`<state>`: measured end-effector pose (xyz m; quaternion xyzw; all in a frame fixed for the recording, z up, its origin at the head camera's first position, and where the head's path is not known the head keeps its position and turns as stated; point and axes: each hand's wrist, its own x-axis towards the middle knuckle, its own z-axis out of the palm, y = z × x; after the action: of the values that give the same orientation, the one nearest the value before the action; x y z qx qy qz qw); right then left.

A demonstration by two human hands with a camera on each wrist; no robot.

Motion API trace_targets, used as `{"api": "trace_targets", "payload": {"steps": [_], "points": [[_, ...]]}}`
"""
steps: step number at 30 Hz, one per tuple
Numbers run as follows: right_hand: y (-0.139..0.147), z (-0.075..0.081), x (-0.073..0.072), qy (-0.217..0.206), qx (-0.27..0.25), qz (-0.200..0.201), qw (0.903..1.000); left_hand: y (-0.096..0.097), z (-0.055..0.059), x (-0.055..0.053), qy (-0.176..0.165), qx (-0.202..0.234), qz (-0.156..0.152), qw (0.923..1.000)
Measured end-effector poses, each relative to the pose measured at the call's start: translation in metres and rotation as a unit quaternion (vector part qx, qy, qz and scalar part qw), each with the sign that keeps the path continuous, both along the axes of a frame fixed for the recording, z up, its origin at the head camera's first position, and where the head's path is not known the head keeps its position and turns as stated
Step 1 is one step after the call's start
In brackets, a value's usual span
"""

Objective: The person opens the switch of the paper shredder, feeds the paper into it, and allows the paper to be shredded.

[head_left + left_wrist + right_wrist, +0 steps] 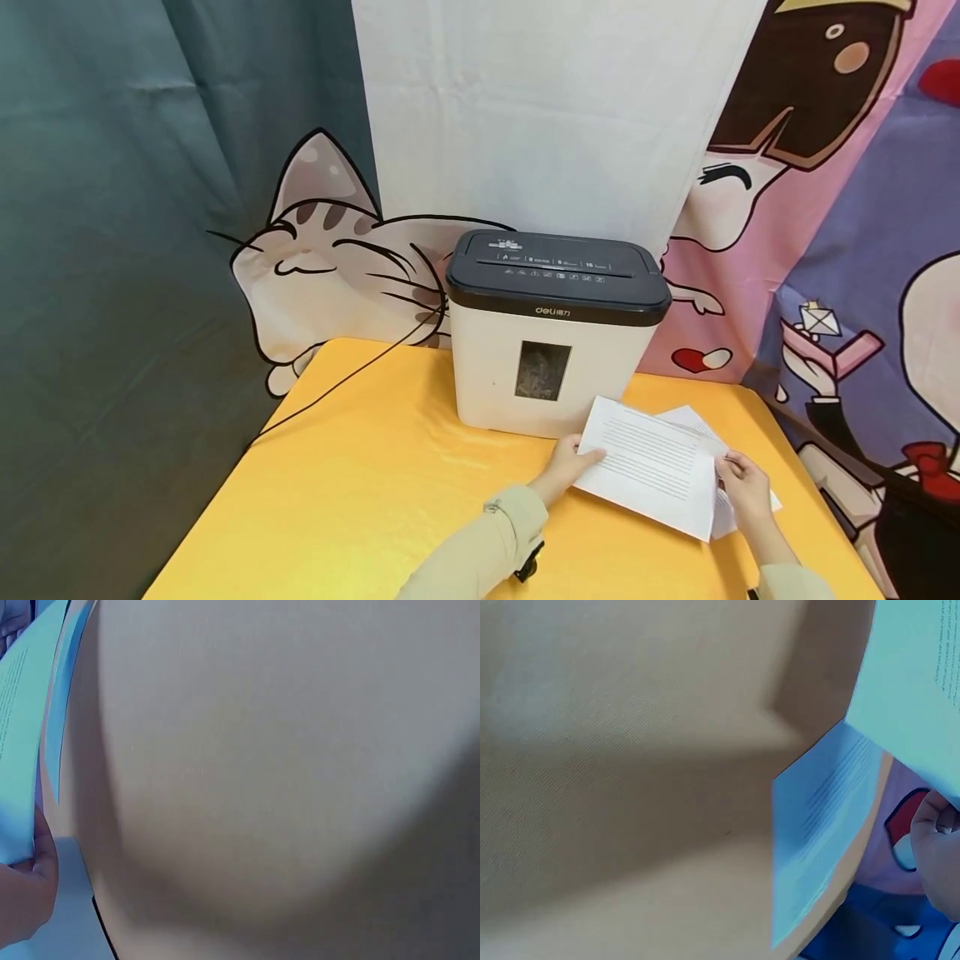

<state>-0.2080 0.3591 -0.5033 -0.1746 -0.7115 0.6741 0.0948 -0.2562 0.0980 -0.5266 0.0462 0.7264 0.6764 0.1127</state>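
Observation:
A printed sheet of paper (645,467) is held up over the table's right half, tilted, with lines of text on its face. My left hand (567,467) pinches its left edge, thumb on the printed side. At the opposite edge my right hand (742,483) grips the sheet between thumb and fingers. Beneath it more printed paper (686,417) lies on the table, partly covered. Just behind the sheet stands a paper shredder (487,367), white with a dark top and a feed slot. In the right wrist view, the held sheet (907,690) overlaps the lower paper (817,825).
The yellow table (360,500) spreads out in front and to the left. A black cord (337,386) runs from the shredder over the table's left edge. Printed curtains (555,108) hang close behind the shredder. Shredded bits show through the shredder's window (543,371).

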Motion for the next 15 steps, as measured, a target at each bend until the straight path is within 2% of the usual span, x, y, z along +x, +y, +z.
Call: {"api": "trace_targets", "payload": {"steps": [3, 7, 11, 15], "points": [[-0.006, 0.003, -0.003, 0.013, -0.003, 0.01, 0.9999, -0.009, 0.0, -0.003, 0.014, -0.004, -0.003, 0.9999], [-0.015, 0.004, -0.006, 0.053, -0.017, 0.049, 0.9973, -0.024, 0.002, -0.008, 0.034, 0.003, -0.005, 0.9994], [-0.026, 0.003, -0.007, 0.083, -0.03, 0.099, 0.9911, -0.041, 0.005, -0.009, 0.035, 0.011, -0.011, 0.9993], [-0.038, 0.004, -0.007, 0.088, -0.024, 0.14, 0.986, -0.057, 0.005, -0.008, 0.035, 0.008, -0.018, 0.9992]]}}
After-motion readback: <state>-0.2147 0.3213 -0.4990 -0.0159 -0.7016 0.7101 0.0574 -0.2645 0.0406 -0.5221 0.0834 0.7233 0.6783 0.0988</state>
